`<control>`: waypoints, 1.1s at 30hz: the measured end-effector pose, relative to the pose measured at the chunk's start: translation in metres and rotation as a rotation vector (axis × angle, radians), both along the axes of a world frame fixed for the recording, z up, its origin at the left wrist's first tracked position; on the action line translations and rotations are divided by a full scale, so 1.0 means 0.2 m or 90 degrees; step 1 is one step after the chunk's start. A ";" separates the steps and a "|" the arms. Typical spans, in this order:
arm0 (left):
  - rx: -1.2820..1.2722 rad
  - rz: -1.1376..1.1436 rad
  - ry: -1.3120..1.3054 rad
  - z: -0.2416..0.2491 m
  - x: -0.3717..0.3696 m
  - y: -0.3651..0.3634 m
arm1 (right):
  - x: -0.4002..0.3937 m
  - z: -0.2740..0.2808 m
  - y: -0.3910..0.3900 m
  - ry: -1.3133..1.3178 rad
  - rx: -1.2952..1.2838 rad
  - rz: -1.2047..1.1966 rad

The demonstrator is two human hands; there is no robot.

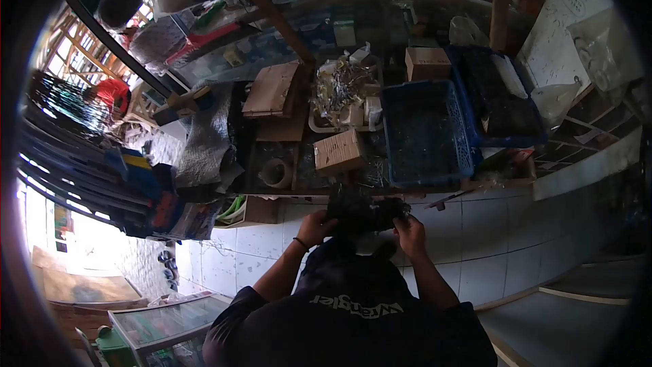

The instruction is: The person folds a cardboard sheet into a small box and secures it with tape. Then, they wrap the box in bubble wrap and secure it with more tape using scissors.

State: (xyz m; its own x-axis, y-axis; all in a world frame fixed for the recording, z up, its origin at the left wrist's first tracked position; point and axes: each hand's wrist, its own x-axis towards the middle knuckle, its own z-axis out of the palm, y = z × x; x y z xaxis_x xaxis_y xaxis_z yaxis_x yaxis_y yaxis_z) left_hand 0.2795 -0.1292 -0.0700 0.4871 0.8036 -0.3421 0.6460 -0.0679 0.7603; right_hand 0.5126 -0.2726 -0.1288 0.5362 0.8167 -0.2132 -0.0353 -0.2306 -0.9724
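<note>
Between both hands, just in front of the table edge, is a dark, rough-edged bundle (363, 215); its exact kind is too dark to make out. Its left end is gripped by my left hand (316, 228), which has a dark band at the wrist. My right hand (409, 234) pinches the frayed-looking right end, fingers closed. Beyond the bundle, a small cardboard box (339, 152) sits on the table. A blue plastic basket (464, 156) stands to its right.
A tray (316, 127) heaped with small clear packets lies behind the box. Folded cardboard (273, 88), a tape roll (274, 172) and bubble wrap (207, 139) are to the left. Another box (428, 64) stands behind the basket. A glass case (173, 323) is at lower left.
</note>
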 end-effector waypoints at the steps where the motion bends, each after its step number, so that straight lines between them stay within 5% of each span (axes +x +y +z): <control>1: 0.032 -0.015 -0.005 -0.08 -0.02 0.03 | 0.01 0.00 0.01 0.049 -0.011 -0.020; 3: -0.008 -0.004 0.038 -0.04 0.00 0.05 | 0.01 -0.01 0.04 0.147 -0.033 -0.054; 6: -0.028 0.028 -0.111 -0.03 0.02 0.05 | -0.02 0.05 0.10 0.136 -0.057 -0.056; 9: -0.110 0.080 -0.162 -0.09 0.02 0.10 | -0.03 -0.01 0.18 0.016 -0.051 -0.093; 12: -0.195 0.145 -0.246 -0.17 0.00 0.17 | -0.07 0.21 0.28 -0.090 -0.015 -0.065; 15: -0.089 0.077 -0.099 -0.12 -0.03 0.30 | -0.04 0.18 0.32 -0.149 -0.079 -0.033; 24: -0.005 0.084 -0.096 -0.22 -0.13 0.53 | -0.10 0.14 0.47 -0.197 -0.121 -0.042; 29: 0.070 0.010 -0.075 -0.27 -0.20 0.58 | -0.19 0.12 0.54 -0.427 -0.121 -0.016; 31: 0.106 -0.041 -0.060 -0.29 -0.22 0.59 | -0.22 0.16 0.56 -0.260 -0.186 -0.012; 33: 0.088 -0.043 -0.067 -0.33 -0.21 0.60 | -0.21 0.15 0.58 -0.275 -0.181 -0.002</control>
